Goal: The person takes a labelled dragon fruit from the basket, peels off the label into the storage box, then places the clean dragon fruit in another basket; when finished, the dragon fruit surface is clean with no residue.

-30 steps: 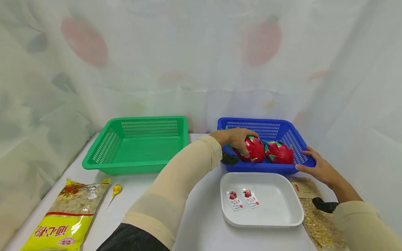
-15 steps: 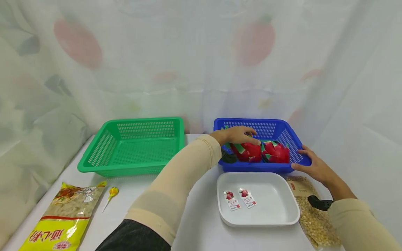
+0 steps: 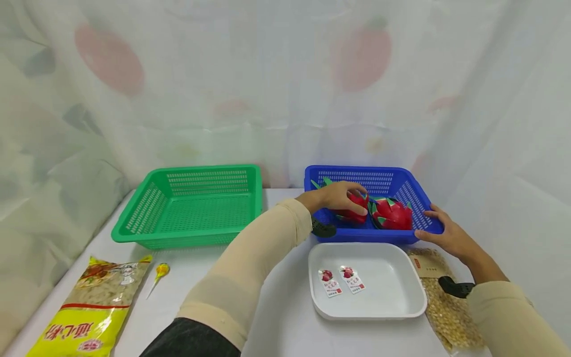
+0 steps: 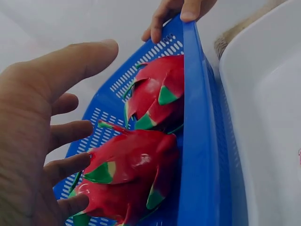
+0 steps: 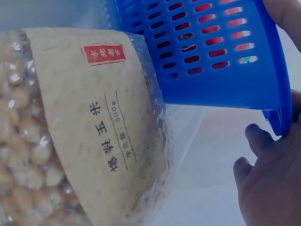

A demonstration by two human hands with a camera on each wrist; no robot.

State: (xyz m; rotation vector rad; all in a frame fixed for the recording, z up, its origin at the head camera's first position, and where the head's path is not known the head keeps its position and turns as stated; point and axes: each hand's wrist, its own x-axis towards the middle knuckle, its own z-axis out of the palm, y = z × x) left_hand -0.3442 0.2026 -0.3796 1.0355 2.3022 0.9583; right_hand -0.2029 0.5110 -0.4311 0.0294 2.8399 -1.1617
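Two red dragon fruits with green-tipped scales lie side by side in a blue basket (image 3: 357, 238). My left hand (image 3: 336, 196) is over the left dragon fruit (image 3: 354, 206), partly hiding it in the head view. The left wrist view shows my left thumb and fingers (image 4: 70, 129) spread, with the fingertips at the side of the nearer dragon fruit (image 4: 131, 165). The other dragon fruit (image 4: 160, 89) sits beyond it. My right hand (image 3: 452, 240) grips the basket's front right corner, thumb on the front rim and fingers over the right side.
A white tray (image 3: 388, 307) with two dragon fruit labels (image 3: 341, 281) stands before the blue basket. A bag of corn kernels (image 3: 450, 307) lies at its right. Leftward are a green basket (image 3: 187, 240), a lollipop (image 3: 161, 270) and a yellow pasta bag (image 3: 89, 312).
My left hand has let go of the left dragon fruit and opened its fingers over it. That fruit has turned and sits slightly differently. My right hand keeps its grip on the basket corner.
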